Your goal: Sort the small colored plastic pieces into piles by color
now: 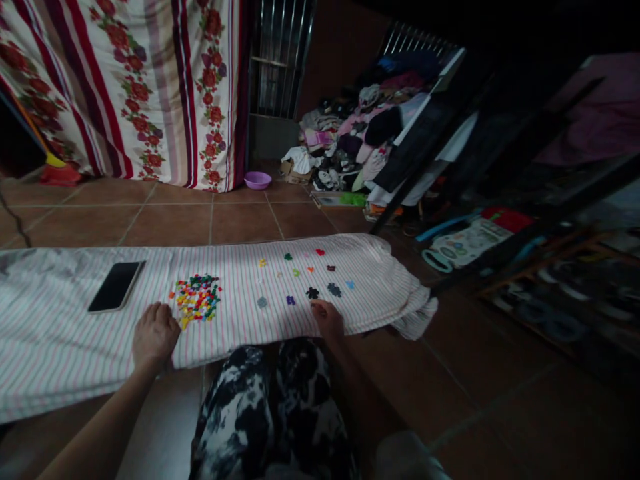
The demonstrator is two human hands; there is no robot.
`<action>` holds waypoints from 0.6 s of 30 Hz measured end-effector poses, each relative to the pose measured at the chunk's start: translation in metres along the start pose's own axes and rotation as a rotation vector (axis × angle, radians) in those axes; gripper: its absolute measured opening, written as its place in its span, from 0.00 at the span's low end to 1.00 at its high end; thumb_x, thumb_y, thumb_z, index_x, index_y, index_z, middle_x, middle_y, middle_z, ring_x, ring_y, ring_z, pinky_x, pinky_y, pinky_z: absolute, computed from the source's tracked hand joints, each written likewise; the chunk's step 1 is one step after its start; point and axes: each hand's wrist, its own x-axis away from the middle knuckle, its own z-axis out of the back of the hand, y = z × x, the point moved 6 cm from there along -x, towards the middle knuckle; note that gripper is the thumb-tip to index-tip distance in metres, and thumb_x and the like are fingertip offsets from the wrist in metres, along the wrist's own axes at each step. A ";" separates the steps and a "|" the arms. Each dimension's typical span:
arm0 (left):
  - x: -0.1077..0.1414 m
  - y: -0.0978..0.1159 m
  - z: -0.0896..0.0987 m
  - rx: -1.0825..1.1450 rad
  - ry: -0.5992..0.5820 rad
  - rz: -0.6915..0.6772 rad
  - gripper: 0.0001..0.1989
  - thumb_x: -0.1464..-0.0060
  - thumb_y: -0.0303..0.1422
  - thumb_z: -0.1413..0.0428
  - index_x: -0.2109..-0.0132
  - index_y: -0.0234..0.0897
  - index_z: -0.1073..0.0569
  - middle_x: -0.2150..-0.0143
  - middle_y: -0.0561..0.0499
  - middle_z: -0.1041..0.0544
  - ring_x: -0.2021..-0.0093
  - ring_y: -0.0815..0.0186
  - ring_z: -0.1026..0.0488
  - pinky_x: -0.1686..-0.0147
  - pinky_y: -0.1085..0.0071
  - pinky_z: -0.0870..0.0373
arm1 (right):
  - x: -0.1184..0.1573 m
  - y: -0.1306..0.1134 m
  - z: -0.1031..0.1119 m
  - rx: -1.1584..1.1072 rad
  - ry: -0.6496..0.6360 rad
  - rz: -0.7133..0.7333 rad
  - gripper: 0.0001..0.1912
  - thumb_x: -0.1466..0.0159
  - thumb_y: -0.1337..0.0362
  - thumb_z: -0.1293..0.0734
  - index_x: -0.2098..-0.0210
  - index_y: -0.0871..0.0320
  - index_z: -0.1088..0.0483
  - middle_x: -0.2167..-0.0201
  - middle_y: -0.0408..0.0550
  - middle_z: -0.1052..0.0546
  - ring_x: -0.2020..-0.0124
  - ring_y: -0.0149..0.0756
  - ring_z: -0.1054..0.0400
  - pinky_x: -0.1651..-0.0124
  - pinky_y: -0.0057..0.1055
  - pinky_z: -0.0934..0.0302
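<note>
My left hand rests palm down on the striped cloth, its fingers lying slightly bent, just left of a heap of small multicoloured pieces. My right hand is at the near side of a small black cluster of pieces, thumb and forefinger together; anything between them is too small to make out. Around it lie small groups sorted by colour: a dark grey group, a purple group, a light blue group, a light grey group and a red group.
A phone lies on the cloth at the left. My knees in patterned trousers are at the near edge. Beyond are a tiled floor, a purple basin, a floral curtain and piled clothes.
</note>
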 end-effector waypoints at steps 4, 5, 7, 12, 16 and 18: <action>0.000 0.002 0.002 -0.013 -0.018 -0.019 0.16 0.44 0.29 0.57 0.55 0.28 0.29 0.50 0.32 0.27 0.46 0.52 0.31 0.47 0.59 0.34 | -0.010 0.023 0.018 0.065 0.062 -0.059 0.15 0.44 0.59 0.39 0.63 0.57 0.24 0.66 0.51 0.20 0.65 0.39 0.27 0.59 0.33 0.32; -0.001 0.002 0.002 -0.015 -0.019 -0.023 0.16 0.44 0.29 0.57 0.55 0.28 0.29 0.50 0.32 0.27 0.47 0.52 0.31 0.47 0.58 0.34 | -0.012 0.027 0.022 0.085 0.080 -0.072 0.16 0.44 0.59 0.39 0.63 0.57 0.24 0.66 0.51 0.20 0.64 0.39 0.27 0.58 0.34 0.32; -0.001 0.003 0.003 -0.015 -0.028 -0.032 0.15 0.44 0.30 0.57 0.55 0.29 0.30 0.51 0.33 0.27 0.48 0.53 0.30 0.48 0.58 0.34 | -0.017 0.036 0.029 0.124 0.116 -0.101 0.16 0.44 0.59 0.40 0.63 0.58 0.24 0.65 0.52 0.20 0.63 0.40 0.27 0.56 0.34 0.33; -0.001 0.003 0.002 -0.040 -0.045 -0.028 0.16 0.43 0.31 0.59 0.57 0.30 0.30 0.52 0.35 0.27 0.48 0.53 0.30 0.48 0.60 0.34 | -0.029 0.052 0.044 0.172 0.202 -0.140 0.17 0.45 0.61 0.42 0.64 0.57 0.24 0.65 0.52 0.21 0.62 0.39 0.28 0.55 0.33 0.35; 0.000 0.003 0.001 -0.050 -0.051 -0.043 0.16 0.43 0.31 0.59 0.55 0.30 0.30 0.51 0.35 0.27 0.46 0.54 0.31 0.46 0.61 0.35 | -0.041 0.061 0.057 0.187 0.240 -0.163 0.17 0.44 0.61 0.43 0.64 0.58 0.24 0.69 0.50 0.22 0.66 0.38 0.30 0.59 0.31 0.36; 0.000 0.004 0.000 -0.043 -0.064 -0.042 0.16 0.44 0.31 0.58 0.55 0.30 0.30 0.51 0.36 0.27 0.47 0.54 0.31 0.47 0.60 0.35 | -0.048 0.065 0.060 0.190 0.228 -0.162 0.17 0.44 0.60 0.42 0.65 0.57 0.24 0.71 0.49 0.22 0.67 0.38 0.30 0.61 0.30 0.37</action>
